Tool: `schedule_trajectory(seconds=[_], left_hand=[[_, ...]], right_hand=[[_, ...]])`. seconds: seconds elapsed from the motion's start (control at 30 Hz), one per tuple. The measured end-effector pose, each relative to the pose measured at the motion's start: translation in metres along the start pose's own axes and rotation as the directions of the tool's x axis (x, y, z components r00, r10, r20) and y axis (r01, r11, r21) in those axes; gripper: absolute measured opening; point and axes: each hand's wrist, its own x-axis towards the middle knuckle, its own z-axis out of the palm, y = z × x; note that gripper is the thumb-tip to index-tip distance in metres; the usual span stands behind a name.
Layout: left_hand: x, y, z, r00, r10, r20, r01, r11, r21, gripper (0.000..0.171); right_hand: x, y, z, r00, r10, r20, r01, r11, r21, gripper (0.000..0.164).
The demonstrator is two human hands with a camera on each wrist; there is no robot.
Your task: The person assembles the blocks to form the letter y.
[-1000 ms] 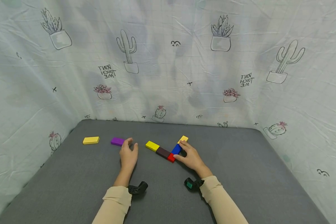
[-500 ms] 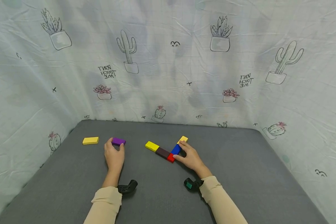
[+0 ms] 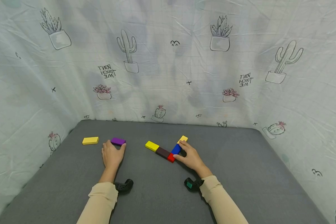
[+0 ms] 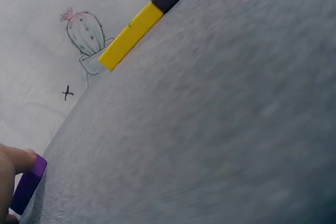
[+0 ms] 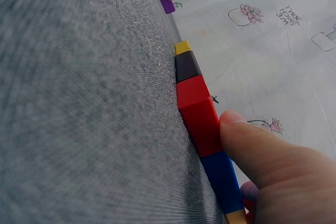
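Observation:
My left hand (image 3: 111,155) has thumb and fingers at the two ends of a purple block (image 3: 118,141) lying on the table. In the left wrist view the thumb (image 4: 22,159) touches that block's near end. My right hand (image 3: 191,158) rests at an angled row of blocks, spanning the blue block (image 3: 176,149). Its thumb (image 5: 241,132) is against the red block (image 5: 202,129), and its fingertips reach the joint of the blue block and a pale yellow block (image 3: 183,139). A dark brown block (image 3: 163,152) and a bright yellow block (image 3: 152,146) continue the row leftward.
A separate pale yellow block (image 3: 90,140) lies left of the purple one. The grey table (image 3: 156,193) ends at a white cloth backdrop (image 3: 168,68) printed with cacti, which also hangs on both sides.
My left hand has moved left from beside the purple block's right end to spread across it. The purple block stays about where it was. My right hand and the row have not moved.

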Motion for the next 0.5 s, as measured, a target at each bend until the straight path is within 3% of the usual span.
schedule_trajectory(seconds=[0.33,0.5], left_hand=[[0.0063,-0.0063,-0.0009,0.999,0.017,0.046,-0.02,0.997,0.073,0.073],[0.0041,-0.0071,0.0004,0.999,0.033,0.02,-0.034,0.999,0.028,0.071]], right_hand=[[0.0006,-0.0005,0.0015,1.0,0.01,0.002,-0.01,1.0,0.017,0.072],[0.0004,-0.0005,0.0009,1.0,0.012,-0.001,-0.012,1.0,0.012,0.071]])
